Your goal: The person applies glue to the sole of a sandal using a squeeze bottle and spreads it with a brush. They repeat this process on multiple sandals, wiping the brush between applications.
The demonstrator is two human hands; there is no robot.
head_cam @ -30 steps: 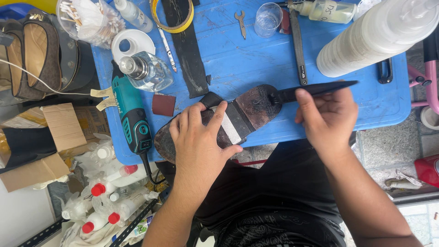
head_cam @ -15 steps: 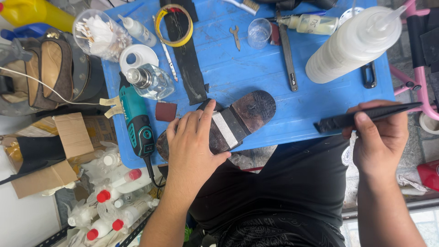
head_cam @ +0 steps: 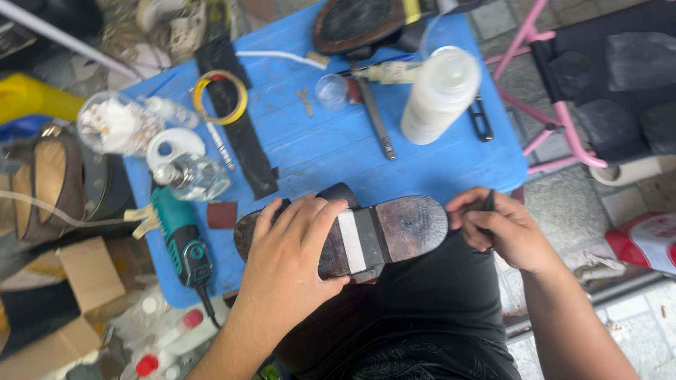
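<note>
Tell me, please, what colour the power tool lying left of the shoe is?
Teal green with black, best seen in the head view: power tool.

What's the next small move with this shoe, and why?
Probably bring the right hand and its dark tool onto the heel. The left hand pins the shoe sole-up, and the tool sits just off the heel's edge.

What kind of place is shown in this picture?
Probably a small outdoor shoe-repair stand: the left hand presses a sole-up shoe on a blue table holding a teal rotary tool, beside paved ground.
</note>
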